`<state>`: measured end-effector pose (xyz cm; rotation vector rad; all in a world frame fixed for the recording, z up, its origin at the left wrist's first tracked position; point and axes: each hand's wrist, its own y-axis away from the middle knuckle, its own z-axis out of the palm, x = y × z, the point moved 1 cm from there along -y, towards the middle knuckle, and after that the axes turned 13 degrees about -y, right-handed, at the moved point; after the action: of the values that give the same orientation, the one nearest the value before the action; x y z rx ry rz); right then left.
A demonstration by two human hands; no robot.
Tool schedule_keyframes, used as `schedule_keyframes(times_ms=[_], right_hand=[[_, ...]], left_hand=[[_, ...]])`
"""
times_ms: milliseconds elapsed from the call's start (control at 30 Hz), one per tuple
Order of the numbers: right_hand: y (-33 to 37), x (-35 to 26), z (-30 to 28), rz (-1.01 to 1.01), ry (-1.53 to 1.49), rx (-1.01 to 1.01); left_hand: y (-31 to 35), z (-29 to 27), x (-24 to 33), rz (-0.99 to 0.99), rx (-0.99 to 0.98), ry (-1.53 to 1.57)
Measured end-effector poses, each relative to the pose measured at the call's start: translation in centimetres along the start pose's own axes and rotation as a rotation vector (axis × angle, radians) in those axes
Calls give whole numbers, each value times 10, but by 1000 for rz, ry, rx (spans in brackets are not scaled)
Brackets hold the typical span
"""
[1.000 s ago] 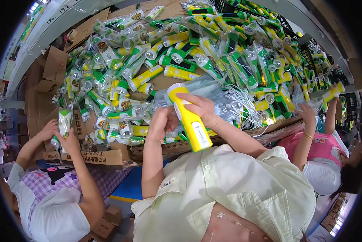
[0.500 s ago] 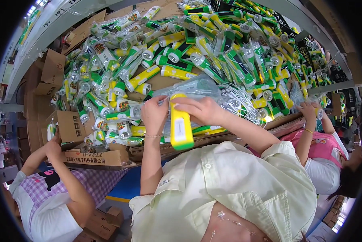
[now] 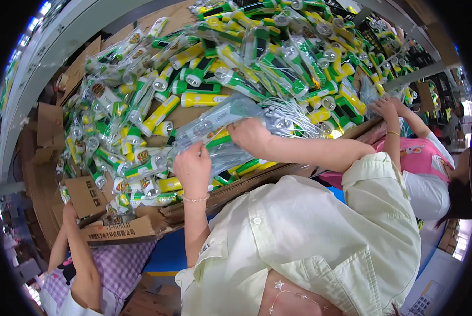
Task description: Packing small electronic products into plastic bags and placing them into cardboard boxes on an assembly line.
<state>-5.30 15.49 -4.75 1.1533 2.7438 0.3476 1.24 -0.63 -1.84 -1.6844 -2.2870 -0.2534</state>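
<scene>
Two bare hands close together over clear plastic bags [image 3: 244, 107], to the left of a white cable bundle [image 3: 291, 117].
In the head view, the left hand [image 3: 192, 164], farther left of the bundle, has thumb and fingers drawn together on the bags' edge; the right hand [image 3: 250, 138], just beside the bundle on its near left, is curled with fingertips hidden, so I cannot tell what it grips. A yellow-and-green flashlight [image 3: 218, 138] shows partly between them, left of the bundle; whether it lies inside a bag is unclear. Loose and bagged flashlights [image 3: 204, 100] heap beyond and on both sides of the bundle. A co-worker's hands [image 3: 387, 108] are well to its right.
</scene>
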Motion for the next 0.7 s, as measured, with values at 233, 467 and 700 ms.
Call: schedule_keyframes(times_ms=[233, 467, 700], right_hand=[[50, 80, -39, -62, -795, 459], [141, 139, 2, 280, -572, 343], [150, 136, -3, 386, -756, 475]], left_hand=[[-7, 8, -22, -163, -183, 381], [-13, 6, -22, -164, -221, 334], [-14, 7, -24, -151, -195, 371]])
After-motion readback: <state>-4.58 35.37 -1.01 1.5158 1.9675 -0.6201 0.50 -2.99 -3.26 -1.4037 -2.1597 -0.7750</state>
